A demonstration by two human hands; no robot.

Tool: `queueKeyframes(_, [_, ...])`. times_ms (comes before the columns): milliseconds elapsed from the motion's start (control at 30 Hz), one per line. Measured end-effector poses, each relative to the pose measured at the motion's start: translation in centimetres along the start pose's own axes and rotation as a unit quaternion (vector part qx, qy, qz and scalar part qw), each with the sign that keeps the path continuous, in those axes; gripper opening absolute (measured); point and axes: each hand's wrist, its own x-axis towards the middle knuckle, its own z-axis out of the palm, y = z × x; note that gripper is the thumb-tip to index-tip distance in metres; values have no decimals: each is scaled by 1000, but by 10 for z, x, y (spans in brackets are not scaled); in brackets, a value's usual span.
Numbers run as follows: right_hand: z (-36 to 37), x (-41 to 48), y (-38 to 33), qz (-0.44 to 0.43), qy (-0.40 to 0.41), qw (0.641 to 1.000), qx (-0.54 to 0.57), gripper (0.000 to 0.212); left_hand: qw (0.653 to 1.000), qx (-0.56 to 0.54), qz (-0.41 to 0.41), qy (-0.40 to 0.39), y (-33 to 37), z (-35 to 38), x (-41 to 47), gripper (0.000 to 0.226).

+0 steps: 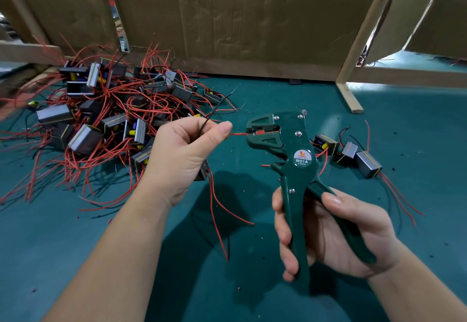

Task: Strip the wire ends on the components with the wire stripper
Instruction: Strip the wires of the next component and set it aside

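One green wire stripper, held above the middle of the surface; long axis runs near edge to far edge, handles nearest, head facing left. Holder: right hand, fingers wrapped round both handles. Opposite: left hand, pinching a red wire lying crosswise, its end in the stripper's head. Stock: components heaped toward the far left corner.

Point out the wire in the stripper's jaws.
The red wire pinched by the left hand; the black wire from that hand points up, clear of the stripper.
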Motion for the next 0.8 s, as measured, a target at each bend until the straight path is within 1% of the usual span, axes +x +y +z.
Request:
queueKeyframes(167, [0,0,0,1,-1,1000,-1,42,1000,-2,1,-3,0,1,0,25])
queueKeyframes(367, [1,0,0,3,-4,1000,20,38,1000,8,9,-11,-3,0,1,30])
queueKeyframes(467, [2,1,3,-3,25,1000,17,42,1000,11,11,-11,-5,0,2,26])
queueKeyframes(533, [7,4,7,-29,65,997,13,42,1000,7,10,-17,-5,1,3,25])
queueKeyframes(600, [12,9,11,-66,140,988,7,45,999,-8,-12,-36,-7,4,3,29])
queueKeyframes(667, [14,13,13,-86,193,977,1,51,996,-12,-63,-62,-9,8,2,36])
queueKeyframes(733, [15,14,13,-100,181,978,12,53,992,2,-103,-77,-12,14,-1,36])
queueKeyframes(800, [14,15,11,-100,160,982,19,55,990,-9,-124,-69,-12,20,-3,32])
